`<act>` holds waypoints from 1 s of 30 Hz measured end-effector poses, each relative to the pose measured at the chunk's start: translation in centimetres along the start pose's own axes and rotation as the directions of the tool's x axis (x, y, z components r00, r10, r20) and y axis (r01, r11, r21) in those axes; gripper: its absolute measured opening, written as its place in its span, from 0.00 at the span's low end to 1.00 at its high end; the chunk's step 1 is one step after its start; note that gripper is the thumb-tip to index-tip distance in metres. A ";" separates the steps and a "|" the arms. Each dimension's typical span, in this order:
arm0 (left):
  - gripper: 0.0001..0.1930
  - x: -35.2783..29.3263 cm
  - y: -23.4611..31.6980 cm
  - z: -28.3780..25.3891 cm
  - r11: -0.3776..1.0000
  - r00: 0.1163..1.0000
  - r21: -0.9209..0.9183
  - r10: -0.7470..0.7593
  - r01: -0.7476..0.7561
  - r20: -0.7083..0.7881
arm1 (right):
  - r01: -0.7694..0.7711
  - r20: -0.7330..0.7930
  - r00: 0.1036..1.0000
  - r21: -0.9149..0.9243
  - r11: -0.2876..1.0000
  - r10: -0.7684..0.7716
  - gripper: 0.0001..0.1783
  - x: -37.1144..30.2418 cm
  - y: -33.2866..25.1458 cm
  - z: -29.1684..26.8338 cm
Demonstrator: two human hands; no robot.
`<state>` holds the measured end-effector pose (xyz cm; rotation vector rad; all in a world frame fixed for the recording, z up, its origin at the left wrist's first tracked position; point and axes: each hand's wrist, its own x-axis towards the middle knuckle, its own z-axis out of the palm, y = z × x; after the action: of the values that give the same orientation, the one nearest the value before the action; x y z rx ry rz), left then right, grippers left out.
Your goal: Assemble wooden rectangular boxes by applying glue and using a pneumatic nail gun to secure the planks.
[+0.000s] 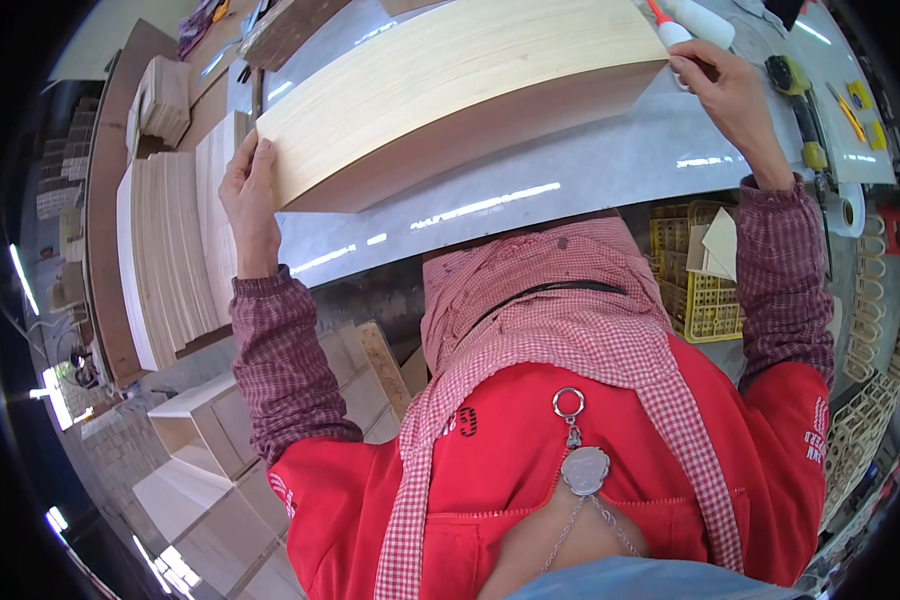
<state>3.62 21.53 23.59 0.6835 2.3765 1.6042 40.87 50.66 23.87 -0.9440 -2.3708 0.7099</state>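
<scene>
A long, box-shaped piece of pale wood (460, 85) rests on the glossy grey worktable (450, 215), running from near left to far right. Its light grained face is uppermost, while the side toward me lies in shadow. At its left end, my left hand (250, 195) is closed on the corner, thumb on the edge. My right hand (722, 92) pinches the far right corner between thumb and bent fingers. Beside that hand are white bottles (700, 22), one with a red nozzle.
Stacked wooden panels (175, 245) stand left of my left hand. A yellow-and-black power tool (792, 80) and a white tape roll (848, 212) lie at the right. Below the table are a yellow plastic crate (705, 305) and, at lower left, wooden boxes (205, 440).
</scene>
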 end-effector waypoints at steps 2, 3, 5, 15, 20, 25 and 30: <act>0.20 0.2 -0.9 -1.2 0.997 0.999 -0.067 0.037 -0.037 0.001 | 0.060 -0.006 0.998 -0.019 0.998 -0.060 0.11 0.7 0.8 0.5; 0.20 0.2 -1.0 -1.4 0.996 0.999 -0.074 0.053 -0.053 0.007 | 0.022 0.008 1.000 0.054 0.998 -0.023 0.12 1.3 0.9 0.7; 0.19 -0.7 -1.1 -1.3 0.996 0.998 -0.058 0.060 -0.061 -0.020 | 0.003 0.049 0.999 0.152 0.988 -0.011 0.12 2.5 0.9 0.7; 0.13 -2.1 -3.9 -2.5 0.924 0.932 0.124 0.361 -0.363 0.037 | -0.131 0.057 0.991 0.319 0.939 0.118 0.13 4.0 1.2 3.0; 0.12 -1.8 -4.3 -2.5 0.878 0.899 0.200 0.435 -0.435 0.046 | -0.113 0.047 0.994 0.328 0.938 0.103 0.12 3.7 1.2 2.5; 0.11 -1.3 -5.2 -2.9 0.834 0.867 0.240 0.491 -0.497 0.088 | -0.075 -0.007 0.997 0.237 0.969 0.079 0.11 3.2 0.6 2.7; 0.11 -1.6 -4.8 -3.2 0.891 0.907 0.170 0.416 -0.422 0.073 | 0.036 -0.054 0.998 0.259 0.965 -0.022 0.10 3.3 0.4 2.9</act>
<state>2.48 16.63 20.34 1.3302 2.4922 1.5057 37.18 52.49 22.29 -0.8029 -2.1760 0.9466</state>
